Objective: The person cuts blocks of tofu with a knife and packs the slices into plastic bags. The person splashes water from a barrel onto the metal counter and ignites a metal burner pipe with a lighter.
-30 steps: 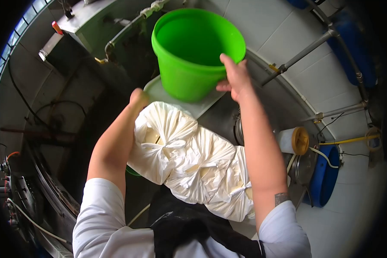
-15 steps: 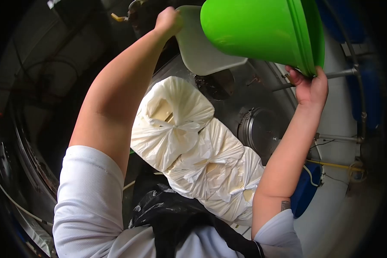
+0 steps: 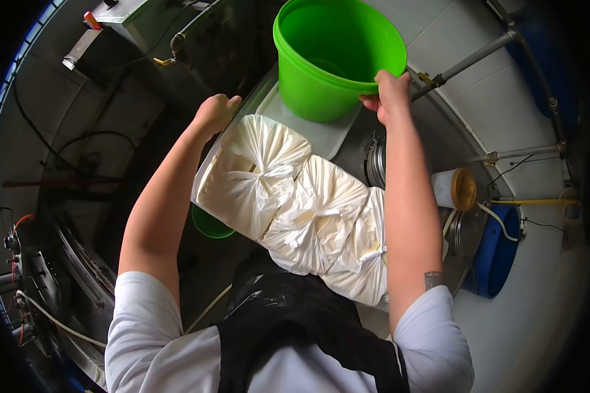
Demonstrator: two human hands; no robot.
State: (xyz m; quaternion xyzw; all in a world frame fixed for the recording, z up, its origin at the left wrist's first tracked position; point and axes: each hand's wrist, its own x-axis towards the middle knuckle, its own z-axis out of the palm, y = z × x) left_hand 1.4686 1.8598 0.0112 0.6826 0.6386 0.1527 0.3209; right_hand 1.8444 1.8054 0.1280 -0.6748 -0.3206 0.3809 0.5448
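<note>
My right hand point(image 3: 388, 98) grips the near right rim of a green bucket point(image 3: 318, 95), its thumb over the edge. The bucket stands mouth up on a translucent white board point(image 3: 339, 136), and its visible inside holds nothing. My left hand point(image 3: 217, 114) is curled closed by the far left edge of the metal table; what its fingers hold, if anything, is hidden. Between my arms lie several knotted white plastic bags point(image 3: 259, 177) in a row, with a pale, creamy-coloured filling showing at the knots. The nearest bag to my right arm is partly covered by it.
A white tub with a yellow lid point(image 3: 453, 188) sits right of my right arm. Beyond it is a blue container point(image 3: 495, 252). Metal pipes point(image 3: 482, 62) run along the tiled wall. Below the table's left edge another green container point(image 3: 210, 223) shows. Machinery point(image 3: 65, 255) stands at left.
The bucket has gone from tipped sideways in the air to upright on the board. The board has come down flat, and my left hand has left it, moving down and left.
</note>
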